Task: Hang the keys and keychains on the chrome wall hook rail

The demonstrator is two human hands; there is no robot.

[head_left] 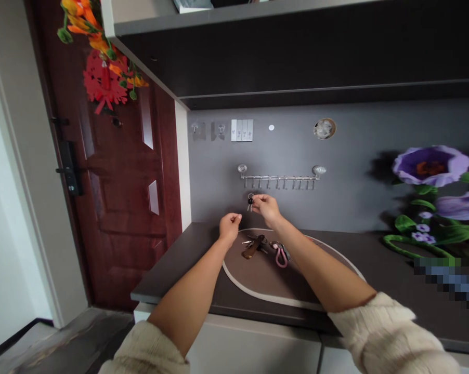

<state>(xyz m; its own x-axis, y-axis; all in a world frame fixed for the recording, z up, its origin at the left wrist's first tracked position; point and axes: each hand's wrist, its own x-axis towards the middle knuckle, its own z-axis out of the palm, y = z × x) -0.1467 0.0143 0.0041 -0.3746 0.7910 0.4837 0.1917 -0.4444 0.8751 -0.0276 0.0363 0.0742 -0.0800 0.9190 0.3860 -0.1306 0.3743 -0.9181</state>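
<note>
My right hand (pixel 266 208) is raised in front of the grey wall, pinching a small set of keys (pixel 250 200) that hangs just below the metal hook rail (pixel 280 178). My left hand (pixel 230 226) hovers a little lower and to the left, fingers curled in a loose fist with nothing visible in it. Beneath both hands, on an oval brown mat (pixel 265 278), lie a brown leather key fob with keys (pixel 253 246) and a pink loop keychain (pixel 281 254).
The mat lies on a dark countertop (pixel 172 275) under a dark overhead cabinet. A red-brown door (pixel 113 197) with a black lock stands at the left. Large purple artificial flowers (pixel 433 171) fill the right side. Wall switches (pixel 242 130) sit above the rail.
</note>
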